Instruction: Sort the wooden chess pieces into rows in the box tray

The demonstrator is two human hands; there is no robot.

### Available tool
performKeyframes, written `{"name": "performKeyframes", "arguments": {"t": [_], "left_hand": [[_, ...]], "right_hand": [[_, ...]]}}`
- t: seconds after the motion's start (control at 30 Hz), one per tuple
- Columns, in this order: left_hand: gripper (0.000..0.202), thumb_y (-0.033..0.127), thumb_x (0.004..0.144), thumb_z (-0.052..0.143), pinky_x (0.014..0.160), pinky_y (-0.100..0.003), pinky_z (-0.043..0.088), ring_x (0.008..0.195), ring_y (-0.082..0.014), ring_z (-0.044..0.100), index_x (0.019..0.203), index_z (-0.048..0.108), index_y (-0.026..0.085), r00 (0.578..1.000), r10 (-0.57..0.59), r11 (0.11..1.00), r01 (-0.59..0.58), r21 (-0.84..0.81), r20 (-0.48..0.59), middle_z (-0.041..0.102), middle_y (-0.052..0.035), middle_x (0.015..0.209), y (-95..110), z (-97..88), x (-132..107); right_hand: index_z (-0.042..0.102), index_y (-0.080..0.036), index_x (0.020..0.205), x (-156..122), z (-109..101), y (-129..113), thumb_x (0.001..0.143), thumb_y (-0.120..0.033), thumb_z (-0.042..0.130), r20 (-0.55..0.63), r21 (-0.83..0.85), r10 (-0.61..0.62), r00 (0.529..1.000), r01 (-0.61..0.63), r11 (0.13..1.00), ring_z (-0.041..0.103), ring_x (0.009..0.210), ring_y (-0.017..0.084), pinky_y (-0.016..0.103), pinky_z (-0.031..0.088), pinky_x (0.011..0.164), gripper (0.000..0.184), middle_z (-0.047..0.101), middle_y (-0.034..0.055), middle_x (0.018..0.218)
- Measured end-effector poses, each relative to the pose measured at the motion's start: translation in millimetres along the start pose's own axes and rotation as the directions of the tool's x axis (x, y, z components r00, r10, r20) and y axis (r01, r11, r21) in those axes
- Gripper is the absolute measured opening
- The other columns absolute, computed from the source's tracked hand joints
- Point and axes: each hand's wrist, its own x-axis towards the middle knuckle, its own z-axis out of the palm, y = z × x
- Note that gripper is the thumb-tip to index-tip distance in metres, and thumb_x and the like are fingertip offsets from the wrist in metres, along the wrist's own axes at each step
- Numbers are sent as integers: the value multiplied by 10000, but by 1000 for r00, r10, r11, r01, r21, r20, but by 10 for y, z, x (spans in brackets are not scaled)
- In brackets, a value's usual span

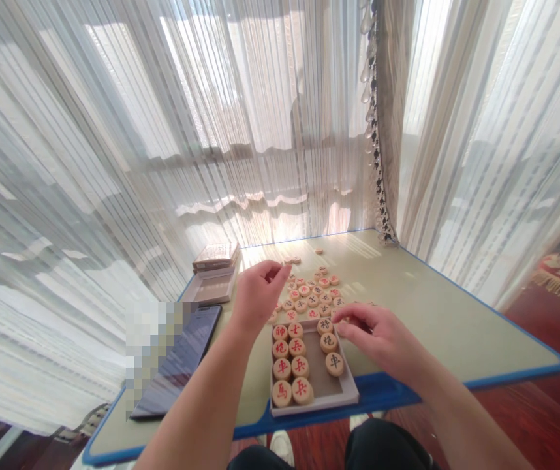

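A shallow grey box tray (346, 395) lies at the table's near edge with several round wooden chess pieces (290, 369) set in rows inside, red and black characters up. My right hand (375, 336) rests at the tray's far right corner, fingers curled together by a piece there; what they pinch is hidden. My left hand (256, 294) hovers above the loose pile of pieces (312, 294) beyond the tray, thumb and forefinger pinched; I cannot make out anything in them.
A dark phone (182, 356) lies at the left of the green, blue-edged table (446, 313). A box with a folded board on top (214, 274) sits at the back left. Sheer curtains (162, 130) hang close around the table. My knees show below the front edge.
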Motion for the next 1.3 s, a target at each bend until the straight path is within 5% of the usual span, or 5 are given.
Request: {"name": "performKeyframes", "arguments": {"t": [0.13,0.33,0.63,0.93,1.3], "left_hand": [[385,495,793,475,541,-215,372,558,-111,479,689,626,157,985,-84,988,63,-138,-151,549,7,564,-123,16,66],[421,517,795,455,543,-207,378,567,-109,489,685,631,150,979,-180,966,158,-202,-94,545,9,570,-402,87,167],[231,310,783,480,621,-261,403,683,-159,578,759,668,177,979,-141,971,107,214,149,671,-37,721,-412,7,145],[233,275,809,481,731,-268,464,787,-167,622,889,680,181,974,-223,965,226,134,-33,705,-46,871,-488,-4,192],[202,202,734,524,744,-313,446,875,-240,621,856,680,161,870,-401,771,152,618,286,689,-113,918,-404,-45,37]], "right_hand": [[669,-178,837,452,-158,-279,781,-296,491,5,-66,-71,997,71,995,426,481,99,224,314,465,220,481,-31,509],[668,-188,872,1081,-37,-257,766,-275,472,14,-226,-158,987,157,961,458,513,104,236,324,507,240,534,-25,550],[704,-195,861,1110,205,106,778,-352,493,135,-213,-100,986,127,969,445,501,107,238,315,500,276,539,-19,534],[709,-210,871,1169,268,72,793,-334,479,132,-207,-131,983,157,966,550,699,147,263,400,637,273,660,31,809],[691,-201,778,1208,153,200,811,-315,436,60,-358,-95,994,110,927,565,727,157,264,388,660,282,660,44,804]]}}
